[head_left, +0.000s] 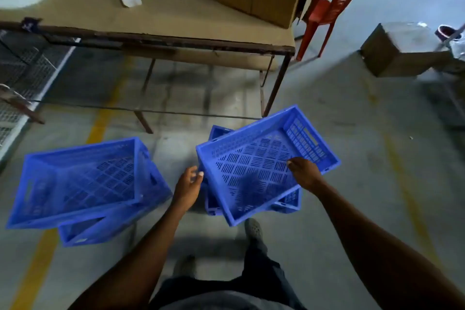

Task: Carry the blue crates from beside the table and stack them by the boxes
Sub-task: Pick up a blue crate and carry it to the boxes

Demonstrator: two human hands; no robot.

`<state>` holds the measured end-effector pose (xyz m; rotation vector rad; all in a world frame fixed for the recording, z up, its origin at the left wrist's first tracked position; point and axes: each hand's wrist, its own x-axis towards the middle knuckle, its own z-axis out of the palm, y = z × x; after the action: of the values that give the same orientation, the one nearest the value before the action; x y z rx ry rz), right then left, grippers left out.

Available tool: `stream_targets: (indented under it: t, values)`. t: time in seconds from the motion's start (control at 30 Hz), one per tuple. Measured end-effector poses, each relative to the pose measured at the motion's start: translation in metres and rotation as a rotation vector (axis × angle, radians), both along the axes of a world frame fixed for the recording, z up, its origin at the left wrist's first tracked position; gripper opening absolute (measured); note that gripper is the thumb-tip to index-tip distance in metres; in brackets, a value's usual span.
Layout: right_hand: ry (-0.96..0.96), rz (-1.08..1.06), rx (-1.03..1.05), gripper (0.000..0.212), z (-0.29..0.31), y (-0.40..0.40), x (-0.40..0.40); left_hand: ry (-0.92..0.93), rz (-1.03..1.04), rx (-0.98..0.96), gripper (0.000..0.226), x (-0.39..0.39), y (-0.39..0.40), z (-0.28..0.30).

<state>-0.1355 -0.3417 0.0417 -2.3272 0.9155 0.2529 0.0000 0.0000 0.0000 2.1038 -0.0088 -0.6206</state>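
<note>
You hold the top crate (264, 163) tilted, its far end raised toward 1 o'clock, over a lower crate (289, 202) that sits on the floor just in front of your feet. Your right hand (305, 173) grips the near right rim, thumb curled over the edge into the crate. Your left hand (190, 185) is at the left corner at 9 o'clock of the crate; the fingers are loosely curled against the wall, and you cannot tell from here whether they truly clasp it or only touch it.

At 9 o'clock on the floor lies a second pile (83, 178), two crates skewed on each other, not seated square. The table (176, 40) stands at 12 o'clock, a red chair (334, 5) at 1 o'clock, a carton (400, 50) at 2 o'clock.

Watch these risks. If the left hand is only touching, the load hangs on your right thumb and the crate may swing down or slip as you lift. The tilted crate may catch its rim on the one beneath and drag it along. Your right foot (254, 229) is just beside the lower crate, so a step forward could trip you. Turning left, you could clip the skewed pile and knock its upper crate off.
</note>
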Motion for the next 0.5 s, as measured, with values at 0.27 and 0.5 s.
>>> stream_targets:
  t: [0.27,0.5]
  values:
    - [0.006,-0.145,-0.056,0.054,-0.045,-0.138,0.042,0.213,0.283,0.062,0.046,-0.006,-0.08,-0.066]
    - [0.166,-0.165,0.013,0.067,-0.092,-0.188,0.08,0.454,0.555,-0.049,0.03,-0.007,-0.096,-0.074]
